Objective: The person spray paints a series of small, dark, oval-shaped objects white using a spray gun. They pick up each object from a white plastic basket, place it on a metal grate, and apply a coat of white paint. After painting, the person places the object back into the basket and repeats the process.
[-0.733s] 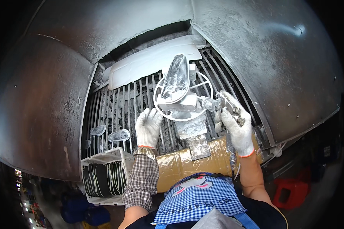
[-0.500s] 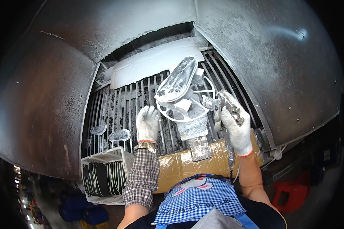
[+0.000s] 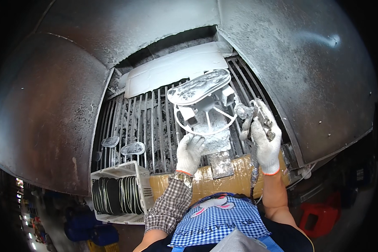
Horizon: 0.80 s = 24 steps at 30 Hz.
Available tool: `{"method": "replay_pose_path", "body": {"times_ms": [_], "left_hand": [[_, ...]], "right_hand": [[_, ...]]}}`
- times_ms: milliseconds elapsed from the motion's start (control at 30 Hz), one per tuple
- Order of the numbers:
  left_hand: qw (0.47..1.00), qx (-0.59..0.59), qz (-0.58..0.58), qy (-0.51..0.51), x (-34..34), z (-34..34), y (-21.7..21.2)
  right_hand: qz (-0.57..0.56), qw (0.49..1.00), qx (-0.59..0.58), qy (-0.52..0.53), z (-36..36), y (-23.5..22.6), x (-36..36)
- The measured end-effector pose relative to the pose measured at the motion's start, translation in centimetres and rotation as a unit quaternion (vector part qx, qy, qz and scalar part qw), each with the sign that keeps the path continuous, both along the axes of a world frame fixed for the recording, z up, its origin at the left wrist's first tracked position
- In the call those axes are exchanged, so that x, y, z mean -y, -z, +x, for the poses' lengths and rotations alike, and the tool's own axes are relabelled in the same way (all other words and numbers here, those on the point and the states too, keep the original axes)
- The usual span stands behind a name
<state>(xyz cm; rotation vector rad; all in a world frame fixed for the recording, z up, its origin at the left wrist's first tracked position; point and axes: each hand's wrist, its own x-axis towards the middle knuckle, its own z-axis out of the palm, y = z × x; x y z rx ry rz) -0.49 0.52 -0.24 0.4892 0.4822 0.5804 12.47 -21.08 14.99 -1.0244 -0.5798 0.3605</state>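
Observation:
An oval, silver-coated flat piece [image 3: 199, 86] lies on top of a white wire turntable stand [image 3: 206, 119] over a paint-caked grille [image 3: 151, 126]. My left hand [image 3: 189, 152], in a white glove, rests on the lower rim of the stand's ring. In my gloved right hand [image 3: 265, 143] is a paint-crusted spray gun [image 3: 256, 117], its nozzle pointing left at the oval piece. A hose hangs down from the gun along my right wrist.
Curved, overspray-covered booth walls [image 3: 290, 63] enclose the grille on both sides. A white crate [image 3: 119, 193] of dark oval pieces stands at lower left. Two coated ovals [image 3: 132, 148] rest on pegs above it. A taped cardboard strip [image 3: 206, 180] lines the front edge.
The oval piece on the stand has turned from nearly upright to lying almost crosswise. My left hand has slid right along the ring. The spray gun has stayed in place.

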Motion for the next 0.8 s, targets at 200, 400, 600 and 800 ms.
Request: {"method": "replay_pose_path", "body": {"times_ms": [200, 400, 600, 800], "left_hand": [[1.000, 0.021, 0.006, 0.014, 0.4, 0.1, -1.5], [1.000, 0.026, 0.006, 0.000, -0.2, -0.2, -1.6], [0.990, -0.013, 0.070, -0.121, 0.9, -0.2, -2.9], [0.972, 0.013, 0.205, -0.115, 3.1, 1.4, -6.7]], "right_hand": [[-0.031, 0.998, 0.031, 0.039, -0.1, 0.4, 0.9], [-0.078, 0.995, 0.047, 0.044, 0.5, 2.0, 2.5], [-0.094, 0.995, -0.034, 0.019, 1.0, 5.2, 4.4], [-0.191, 0.979, -0.034, 0.057, 0.8, 10.0, 5.8]]}}
